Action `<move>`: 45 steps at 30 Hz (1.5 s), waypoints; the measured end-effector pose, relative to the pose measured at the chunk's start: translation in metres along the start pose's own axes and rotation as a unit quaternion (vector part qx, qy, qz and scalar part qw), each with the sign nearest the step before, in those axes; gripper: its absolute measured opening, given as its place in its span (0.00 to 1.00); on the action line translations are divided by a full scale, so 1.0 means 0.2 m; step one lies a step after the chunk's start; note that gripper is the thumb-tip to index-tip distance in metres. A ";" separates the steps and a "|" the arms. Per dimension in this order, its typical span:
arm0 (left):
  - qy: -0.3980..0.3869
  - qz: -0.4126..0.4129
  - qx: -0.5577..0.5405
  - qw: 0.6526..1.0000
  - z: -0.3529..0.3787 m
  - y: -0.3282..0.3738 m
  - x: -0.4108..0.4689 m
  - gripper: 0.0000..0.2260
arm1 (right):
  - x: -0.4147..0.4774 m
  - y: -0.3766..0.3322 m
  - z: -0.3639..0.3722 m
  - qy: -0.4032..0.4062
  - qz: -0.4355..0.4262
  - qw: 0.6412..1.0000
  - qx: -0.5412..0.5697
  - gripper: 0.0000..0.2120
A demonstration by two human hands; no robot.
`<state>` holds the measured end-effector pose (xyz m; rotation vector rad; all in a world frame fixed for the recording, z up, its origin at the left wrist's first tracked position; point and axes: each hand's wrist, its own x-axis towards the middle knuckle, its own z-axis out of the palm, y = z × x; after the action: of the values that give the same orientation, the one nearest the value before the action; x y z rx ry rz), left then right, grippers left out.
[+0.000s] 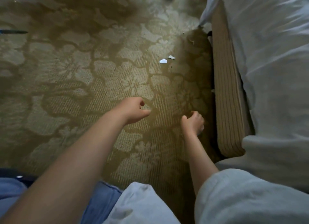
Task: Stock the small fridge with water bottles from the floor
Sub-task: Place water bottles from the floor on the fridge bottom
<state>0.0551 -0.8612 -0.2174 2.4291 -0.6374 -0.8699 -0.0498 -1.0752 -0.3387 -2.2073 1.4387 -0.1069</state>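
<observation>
No water bottle and no fridge show in the head view. My left hand (133,109) hangs over the patterned carpet near the middle, its fingers loosely curled and holding nothing. My right hand (194,120) hangs a little to the right and lower, close to the bed's base, also loosely curled with nothing in it. Both forearms reach forward and down from the bottom of the frame.
A bed with white sheets (270,64) and a ribbed beige base (225,93) runs along the right side. Two small white paper scraps (163,61) lie on the olive patterned carpet (75,73). A blue object (13,31) pokes in at the left edge.
</observation>
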 end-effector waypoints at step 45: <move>0.447 -0.137 -0.319 0.824 -0.70 -1.01 -1.03 0.14 | -1.73 -1.84 0.05 -0.312 -0.596 0.707 0.217 0.15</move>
<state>0.0609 -0.5483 -0.1441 1.9697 0.3279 0.0660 0.1099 -0.6519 -0.1133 -2.0525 -0.4751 -0.0932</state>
